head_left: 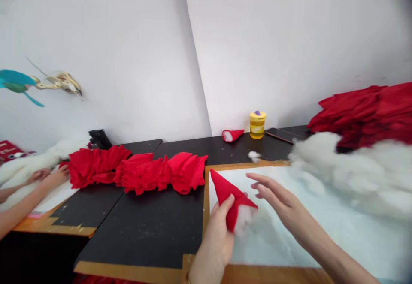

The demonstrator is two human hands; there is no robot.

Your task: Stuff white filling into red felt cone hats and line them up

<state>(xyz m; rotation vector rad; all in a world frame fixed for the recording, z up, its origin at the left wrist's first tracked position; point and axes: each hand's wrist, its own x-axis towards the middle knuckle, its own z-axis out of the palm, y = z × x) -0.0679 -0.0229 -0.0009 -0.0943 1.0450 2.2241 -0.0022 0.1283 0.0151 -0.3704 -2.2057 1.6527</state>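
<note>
My left hand (pixel 216 237) grips a red fabric cone (pixel 230 198) by its side, with the tip pointing up and to the left. White stuffing (pixel 245 219) bulges from the cone's wide end, which faces right and down. Just to the right of the cone, my right hand (pixel 278 198) hovers with its fingers stretched out and holds nothing. Both hands are over a white sheet (pixel 277 241) on the table. A large heap of white fluffy stuffing (pixel 357 168) lies at the right.
Red fabric pieces (pixel 157 172) are bunched in a row on the black table (pixel 144 228). Behind stand a stuffed red cone (pixel 233 135), a yellow container (pixel 257 125) and a phone (pixel 279 135). More red fabric (pixel 367 112) is piled right. Another person's hands (pixel 53 176) work at far left.
</note>
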